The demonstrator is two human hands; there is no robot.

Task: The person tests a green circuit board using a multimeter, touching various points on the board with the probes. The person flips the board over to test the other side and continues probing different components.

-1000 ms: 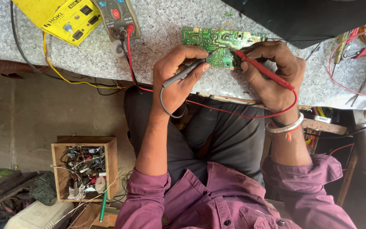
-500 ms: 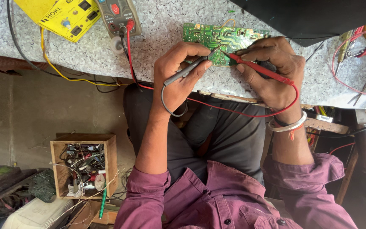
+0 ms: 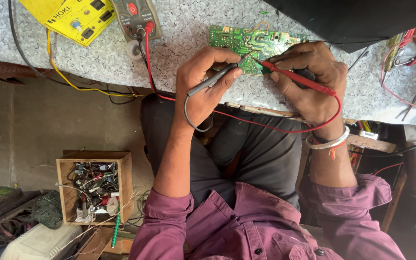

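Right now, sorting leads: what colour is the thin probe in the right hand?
Red, clearest in the head view: the thin red probe.

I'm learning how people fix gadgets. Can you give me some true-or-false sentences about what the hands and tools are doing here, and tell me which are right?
1. The left hand holds a black probe. True.
2. The right hand holds a blue probe. False: its red probe is red.
3. Both probe tips meet on the green circuit board. True.
4. The circuit board lies in the wooden box. False: it lies on the speckled bench top; the box, full of small parts, sits down on the floor.
5. A yellow device sits on the bench, to the left. True.
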